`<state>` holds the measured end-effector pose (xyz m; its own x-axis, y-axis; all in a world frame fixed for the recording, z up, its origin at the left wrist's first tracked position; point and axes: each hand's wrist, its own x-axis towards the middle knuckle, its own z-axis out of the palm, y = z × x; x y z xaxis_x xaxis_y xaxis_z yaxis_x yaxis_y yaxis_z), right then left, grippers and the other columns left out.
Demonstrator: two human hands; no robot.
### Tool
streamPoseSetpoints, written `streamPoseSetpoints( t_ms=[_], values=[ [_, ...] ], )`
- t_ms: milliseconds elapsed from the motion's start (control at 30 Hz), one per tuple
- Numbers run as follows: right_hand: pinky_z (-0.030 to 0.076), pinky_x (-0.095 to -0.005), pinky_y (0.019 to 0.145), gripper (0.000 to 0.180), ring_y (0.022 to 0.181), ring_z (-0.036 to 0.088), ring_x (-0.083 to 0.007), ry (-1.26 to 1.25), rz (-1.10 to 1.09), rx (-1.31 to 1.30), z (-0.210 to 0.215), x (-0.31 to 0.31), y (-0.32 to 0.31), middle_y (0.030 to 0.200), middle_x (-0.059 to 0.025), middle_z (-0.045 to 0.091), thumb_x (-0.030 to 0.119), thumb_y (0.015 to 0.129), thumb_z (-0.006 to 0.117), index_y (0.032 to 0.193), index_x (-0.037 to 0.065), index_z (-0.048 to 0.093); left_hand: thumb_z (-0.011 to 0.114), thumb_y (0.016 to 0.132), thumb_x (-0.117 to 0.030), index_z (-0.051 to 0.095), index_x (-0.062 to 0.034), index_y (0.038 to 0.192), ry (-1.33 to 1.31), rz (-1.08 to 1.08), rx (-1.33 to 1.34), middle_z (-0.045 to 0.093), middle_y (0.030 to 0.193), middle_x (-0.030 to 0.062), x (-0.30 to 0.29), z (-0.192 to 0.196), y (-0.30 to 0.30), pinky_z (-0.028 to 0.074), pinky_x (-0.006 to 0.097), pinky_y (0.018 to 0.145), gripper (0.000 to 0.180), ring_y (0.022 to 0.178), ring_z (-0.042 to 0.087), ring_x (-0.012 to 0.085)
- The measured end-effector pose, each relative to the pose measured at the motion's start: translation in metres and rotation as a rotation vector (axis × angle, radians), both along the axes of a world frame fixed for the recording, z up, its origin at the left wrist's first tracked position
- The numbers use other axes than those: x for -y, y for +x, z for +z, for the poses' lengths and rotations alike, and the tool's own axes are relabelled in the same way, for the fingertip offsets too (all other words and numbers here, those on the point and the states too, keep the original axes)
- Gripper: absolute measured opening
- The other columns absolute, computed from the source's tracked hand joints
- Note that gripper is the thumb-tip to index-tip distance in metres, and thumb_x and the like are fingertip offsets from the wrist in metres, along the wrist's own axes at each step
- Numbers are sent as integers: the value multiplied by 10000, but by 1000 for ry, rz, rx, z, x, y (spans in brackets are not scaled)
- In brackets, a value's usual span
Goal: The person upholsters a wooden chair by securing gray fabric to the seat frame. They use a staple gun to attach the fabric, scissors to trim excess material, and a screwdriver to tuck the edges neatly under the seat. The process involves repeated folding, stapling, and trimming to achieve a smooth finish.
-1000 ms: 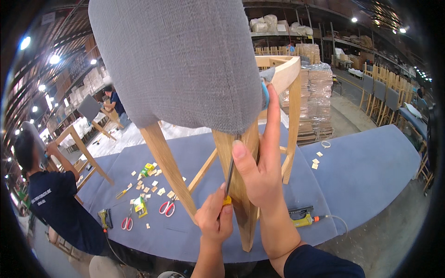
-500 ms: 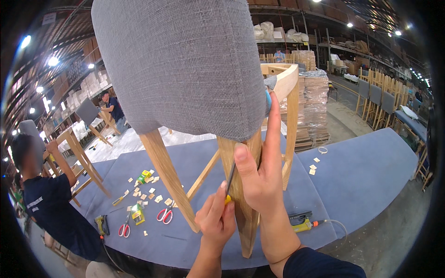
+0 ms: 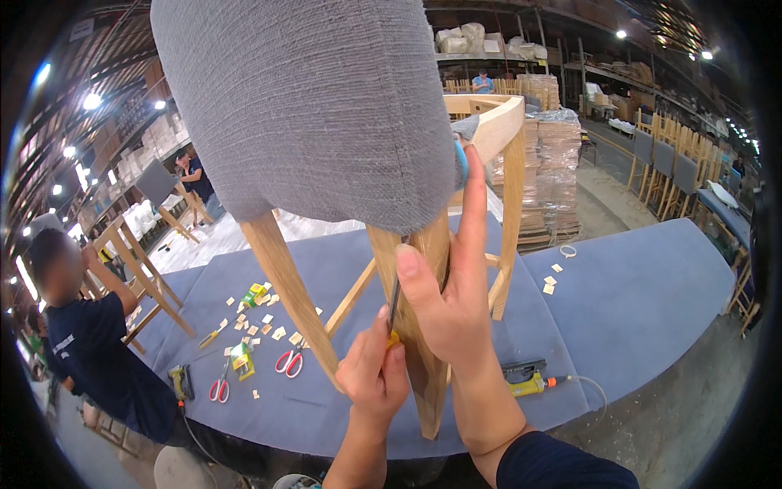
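Note:
A wooden chair with grey woven upholstery (image 3: 301,114) stands tilted before me, legs downward. My left hand (image 3: 373,376) is closed around the yellow handle of a screwdriver (image 3: 394,303), mostly hidden in the fingers. Its thin dark shaft points up at the fabric's lower corner, where two wooden parts meet. My right hand (image 3: 458,314) is around the nearest chair leg (image 3: 425,383), thumb in front and index finger stretched upward. The other fingers are hidden behind the leg. Beside the index fingertip shows a light blue piece (image 3: 462,165) at the upholstery's edge.
Blue-grey covered table (image 3: 643,301) holds two red-handled scissors (image 3: 289,363), small pale squares, yellow-green packets (image 3: 242,360) and a yellow air tool (image 3: 529,385) with a hose. Another such tool (image 3: 181,383) lies near a co-worker (image 3: 102,350) at left. Stacked cartons (image 3: 547,179) stand behind.
The chair and both hands sit slightly higher and further left in the picture, as the view has shifted a little. The screwdriver stays at the fabric corner, and both holds look the same.

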<state>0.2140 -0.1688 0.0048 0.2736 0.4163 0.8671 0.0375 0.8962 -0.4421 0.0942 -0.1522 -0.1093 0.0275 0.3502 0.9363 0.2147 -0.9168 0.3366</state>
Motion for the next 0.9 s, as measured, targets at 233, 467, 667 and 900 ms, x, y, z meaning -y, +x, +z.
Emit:
streamPoseSetpoints(
  t_ms=[233,467,667,900],
  values=[
    [397,-409,1188,949,1474,440,-296,13,0,47,1,4,0,1678,-210,257,65,987,597,1697,43,-31,667,943,-26,662,113,1317,-48,-50,64,629,767,147,-11,-25,-3,468,341,573,400,612,578,242],
    [391,-398,1187,909,1459,458,-294,70,0,36,-3,-2,3,1663,-210,297,77,1016,584,1693,25,-21,665,925,0,670,83,1325,17,-87,0,605,753,134,-20,-9,-7,451,331,560,408,614,575,233],
    [378,-391,1190,884,1453,460,-289,50,-70,37,1,-1,1,1642,-215,333,133,1036,600,1690,11,17,687,908,26,682,67,1319,48,-74,14,596,746,112,-23,4,-3,444,320,552,414,600,567,212],
    [343,-403,1210,922,1474,432,-313,40,-304,34,0,-14,-7,1618,-245,376,257,1009,678,1680,-12,106,726,898,-15,709,14,1323,99,-16,-3,615,758,91,-21,24,-7,466,319,536,426,578,576,204]
  ],
)
